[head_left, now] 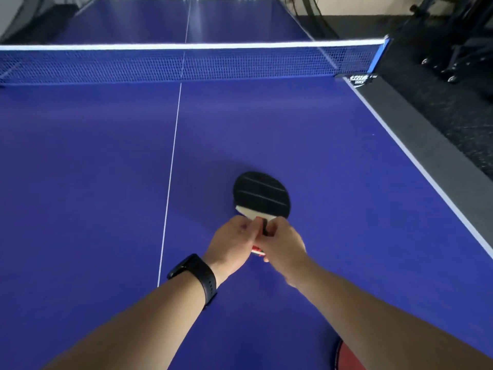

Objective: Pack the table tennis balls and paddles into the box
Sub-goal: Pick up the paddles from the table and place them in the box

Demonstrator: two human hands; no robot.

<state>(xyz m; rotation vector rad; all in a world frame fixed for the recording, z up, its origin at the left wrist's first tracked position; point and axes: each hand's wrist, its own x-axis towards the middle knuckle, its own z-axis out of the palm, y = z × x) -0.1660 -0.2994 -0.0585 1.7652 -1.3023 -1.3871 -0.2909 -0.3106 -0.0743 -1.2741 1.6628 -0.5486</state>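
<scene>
A table tennis paddle (261, 194) with a black rubber face lies just above the blue table (80, 169), its blade pointing away from me. Both hands meet at its handle. My left hand (233, 243), with a black watch on the wrist, closes on the handle from the left. My right hand (284, 243) closes on it from the right; a red and white bit of the handle end shows between them. A second paddle (348, 356) with a red face peeks out at the bottom edge under my right forearm. No balls or box are in view.
The blue net (186, 64) with a white top band spans the table ahead, clamped at a post (382, 53) on the right. The table's right edge (416, 156) borders a dark floor with wheeled equipment (453, 62). A white centre line (172, 161) runs left of the paddle.
</scene>
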